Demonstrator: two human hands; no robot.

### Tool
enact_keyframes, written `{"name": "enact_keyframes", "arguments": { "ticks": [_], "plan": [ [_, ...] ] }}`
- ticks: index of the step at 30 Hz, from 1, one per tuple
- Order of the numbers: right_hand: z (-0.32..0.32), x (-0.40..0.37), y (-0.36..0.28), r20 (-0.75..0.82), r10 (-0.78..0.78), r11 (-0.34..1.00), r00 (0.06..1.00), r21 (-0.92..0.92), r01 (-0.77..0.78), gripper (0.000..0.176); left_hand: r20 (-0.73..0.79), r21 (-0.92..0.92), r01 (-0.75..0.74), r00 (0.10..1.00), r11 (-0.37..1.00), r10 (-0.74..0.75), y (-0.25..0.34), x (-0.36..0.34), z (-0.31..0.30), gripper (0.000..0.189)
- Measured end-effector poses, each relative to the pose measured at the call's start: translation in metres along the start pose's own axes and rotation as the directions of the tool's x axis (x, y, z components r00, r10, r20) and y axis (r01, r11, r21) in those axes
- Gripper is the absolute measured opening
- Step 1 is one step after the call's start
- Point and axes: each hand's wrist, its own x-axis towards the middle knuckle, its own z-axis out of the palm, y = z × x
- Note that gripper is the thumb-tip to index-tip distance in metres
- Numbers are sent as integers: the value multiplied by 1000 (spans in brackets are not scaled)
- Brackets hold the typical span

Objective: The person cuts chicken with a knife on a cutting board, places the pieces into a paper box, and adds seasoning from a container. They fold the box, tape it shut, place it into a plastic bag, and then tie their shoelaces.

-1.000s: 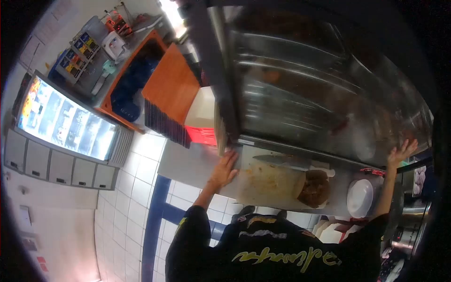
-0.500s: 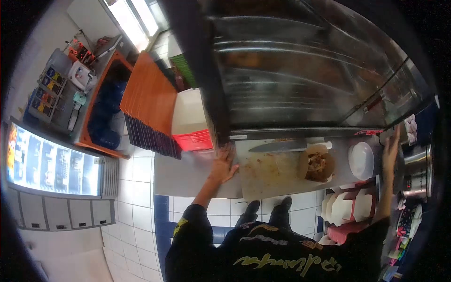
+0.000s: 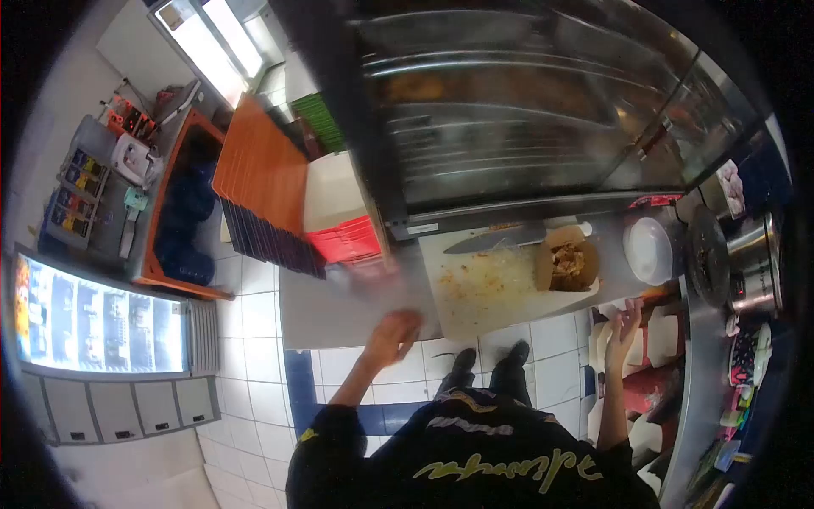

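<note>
Right hand is sitting nearer the brown cardboard box of food

The open-topped brown cardboard box filled with food [image 3: 566, 265] is resting on the right end of the pale, stained cutting board [image 3: 471, 293]. It is lying beyond and leftward of the right hand [image 3: 625, 322], near but apart. That hand is pointing its fingers forward beside the white-and-red cardboard boxes [image 3: 664, 332] below; whether it is gripping anything, I cannot tell. The left hand [image 3: 395, 334] is hovering over the grey metal surface [image 3: 335, 318], left of the board, fingers loosely bent, nothing visibly in it. Behind, the long-bladed knife [image 3: 496, 241] is lying crosswise.
</note>
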Motion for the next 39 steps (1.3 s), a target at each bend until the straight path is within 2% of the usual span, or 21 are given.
{"name": "enact_keyframes", "arguments": {
  "ticks": [3, 4, 6, 7, 8, 11, 13, 15, 18, 19, 21, 24, 28, 29, 31, 32, 34, 36, 37, 38, 39],
  "plan": [
    [12, 25, -1, -43, -55, 998, 998, 28, 56, 42, -373, 253, 189, 924, 949, -85, -16, 63, 15, 52],
    [10, 40, 2, -36, -42, 999, 998, -4, 42, 39, -354, 238, 147, 934, 960, -56, -23, 77, 25, 52],
    [8, 83, 4, -16, -153, 985, 988, -77, 152, 34, -510, 457, 349, 856, 818, -80, -40, 107, 35, 57],
    [8, 107, -2, -1, -94, 987, 996, -134, 94, 34, -509, 449, 321, 859, 834, -56, -36, 119, 35, 57],
    [6, 133, -7, 16, -34, 982, 999, -186, 36, 34, -527, 376, 396, 835, 838, -158, -28, 124, 32, 57],
    [8, 204, 14, -11, -85, 919, 996, -388, 75, 42, -544, 264, 510, 779, 818, -310, -16, 129, 33, 57],
    [6, 247, 47, -105, -266, 406, 958, -914, 13, 54, -559, 230, 552, 750, 802, -355, -22, 128, 36, 57],
    [-7, 287, 83, -108, -246, 405, 963, -914, 1, 65, -515, 369, 522, 804, 769, -298, -33, 125, 39, 54],
    [-8, 313, 82, -10, 97, 410, 995, -911, -49, 55, -432, 354, 469, 849, 809, -304, -40, 120, 38, 50],
    [-6, 316, 73, -7, 105, 412, 994, -910, -50, 55, -427, 358, 472, 850, 805, -308, -40, 120, 37, 50],
    [-4, 318, 64, -6, 255, 539, 967, -829, -147, 50, -414, 276, 460, 849, 844, -328, -39, 119, 35, 45],
    [-5, 321, 93, -21, 90, 508, 996, -859, -64, 50, -327, 212, 441, 873, 872, -362, -40, 117, 37, 44],
    [2, 330, 93, -60, 233, 358, 971, -923, -143, 57, -284, 203, 411, 893, 889, -349, -27, 116, 32, 47],
    [5, 321, 83, -43, 233, 367, 972, -921, -129, 57, -292, 208, 425, 886, 881, -359, -24, 111, 33, 47],
    [8, 291, 51, 4, -106, 403, 994, -914, 46, 45, -185, 177, 379, 919, 908, -348, -21, 94, 33, 48],
    [15, 272, 27, 30, -104, 419, 994, -905, 71, 45, -127, 223, 332, 942, 917, -310, -22, 80, 32, 52],
    [27, 228, -11, 79, -494, 630, 866, -653, 420, 40, -114, 169, 297, 953, 940, -281, -7, 60, 32, 54],
    [40, 179, 19, 149, -343, 783, 928, -501, 369, 47, -25, 135, 175, 985, 975, -173, 8, 37, 37, 55],
    [47, 149, -6, 235, -92, 925, 967, -340, 171, 49, 42, 164, 112, 992, 980, -120, 14, 19, 38, 53],
    [54, 122, -35, 360, 139, 978, 923, -196, -71, 51, 147, 117, 3, 989, 993, -21, 18, -2, 36, 45],
    [57, 107, -28, 384, 129, 974, 914, -223, -44, 49, 246, 57, -102, 966, 993, 85, 24, -18, 31, 37]
  ]
}}
